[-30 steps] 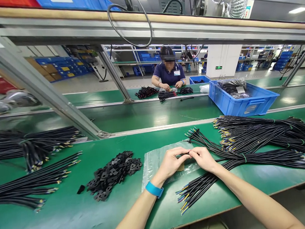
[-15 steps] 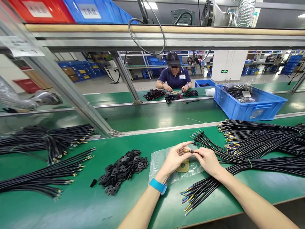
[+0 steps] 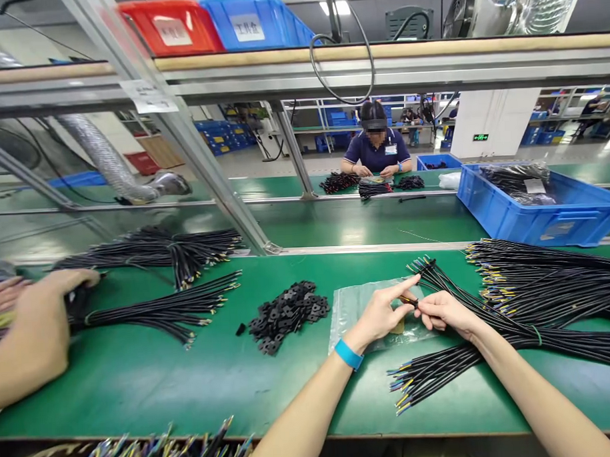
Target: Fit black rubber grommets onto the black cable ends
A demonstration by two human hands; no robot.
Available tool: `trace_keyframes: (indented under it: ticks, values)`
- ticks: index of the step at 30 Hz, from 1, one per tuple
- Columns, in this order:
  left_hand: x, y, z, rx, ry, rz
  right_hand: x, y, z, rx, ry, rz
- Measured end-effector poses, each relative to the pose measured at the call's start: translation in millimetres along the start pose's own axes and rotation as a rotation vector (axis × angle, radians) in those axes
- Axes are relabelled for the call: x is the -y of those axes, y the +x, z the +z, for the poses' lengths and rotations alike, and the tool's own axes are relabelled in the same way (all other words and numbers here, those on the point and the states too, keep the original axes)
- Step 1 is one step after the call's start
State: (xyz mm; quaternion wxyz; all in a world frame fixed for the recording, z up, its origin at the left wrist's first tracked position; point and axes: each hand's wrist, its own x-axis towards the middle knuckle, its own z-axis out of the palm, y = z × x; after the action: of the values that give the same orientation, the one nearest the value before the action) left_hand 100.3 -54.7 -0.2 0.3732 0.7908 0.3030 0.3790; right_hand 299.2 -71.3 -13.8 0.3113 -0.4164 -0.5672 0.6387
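My left hand (image 3: 383, 314) and my right hand (image 3: 449, 313) meet over a clear plastic bag (image 3: 345, 314). Between their fingertips is the end of a black cable (image 3: 410, 301), with yellow wire showing and a small dark piece on it. Both hands are closed on this cable; the fingers partly cover it. A tan flat piece (image 3: 398, 328) lies below my left hand. Just beyond are cable ends with black pieces on them (image 3: 427, 267), part of a tied cable bundle (image 3: 519, 331). Left of the bag lies a pile of flat black pieces with holes (image 3: 288, 314).
More black cables (image 3: 551, 273) lie at right, behind the bundle, and others (image 3: 162, 307) at left. Another person's hand (image 3: 43, 324) is at the far left. A blue bin (image 3: 559, 213) stands beyond; a co-worker (image 3: 377, 146) sits opposite. Wire ends (image 3: 157, 453) show below the front edge.
The view has swung left, so the scene sits further right. Another person's hands have come into view at the left, by the cables. My hands still hold the cable.
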Motion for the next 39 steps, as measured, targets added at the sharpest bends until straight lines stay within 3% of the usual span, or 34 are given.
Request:
trace_keyframes:
  ticks: [7, 9, 11, 13, 15, 17, 19, 25, 27, 29, 31, 32, 35, 39]
  values:
    - [5.4, 3.4, -5.9, -0.015, 0.026, 0.026, 0.1, 2.3, 1.1, -0.174, -0.337, -0.168]
    - [9.6, 4.8, -21.5, -0.064, 0.177, 0.038, -1.8, 3.8, -3.0, -0.340, -0.433, -0.250]
    - [14.9, 3.8, -45.5, -0.157, 0.444, -0.009, -3.9, 4.8, -11.2, -0.599, -0.573, -0.376]
    - [20.4, -0.4, -72.8, -0.238, 0.760, -0.157, -6.9, 5.7, -22.1, -0.828, -0.764, -0.479]
    - [24.9, -6.8, -96.2, -0.230, 1.011, -0.373, -11.4, 6.9, -32.0, -0.927, -0.958, -0.485]
    - [28.0, -12.9, -111.0, -0.125, 1.137, -0.580, -16.9, 7.8, -37.7, -0.922, -1.107, -0.424]
    - [30.1, -16.9, -117.6, 0.004, 1.168, -0.700, -21.1, 7.7, -38.4, -0.882, -1.196, -0.358]
    - [31.1, -17.0, -121.6, 0.163, 1.204, -0.780, -12.7, 2.9, -27.0, -0.801, -1.251, -0.200]
    - [27.6, -13.9, -118.7, 0.110, 1.214, -0.751, -7.3, 1.7, -22.4, -0.792, -1.234, -0.204]
    - [21.4, -9.0, -107.8, -0.056, 1.129, -0.609, -4.2, 1.1, -17.3, -0.773, -1.183, -0.268]
    - [14.5, -2.8, -86.9, -0.234, 0.844, -0.435, -4.1, 1.0, -11.4, -0.723, -1.104, -0.349]
    - [11.5, 0.4, -73.4, -0.269, 0.621, -0.380, -4.8, 1.0, -8.3, -0.689, -1.063, -0.386]
    - [8.0, 7.5, -30.0, -0.185, -0.034, -0.357, -7.7, 0.6, -0.6, -0.583, -0.982, -0.471]
    - [14.3, 8.3, 6.6, -0.048, -0.419, -0.421, -8.5, -1.0, 3.9, -0.521, -0.957, -0.514]
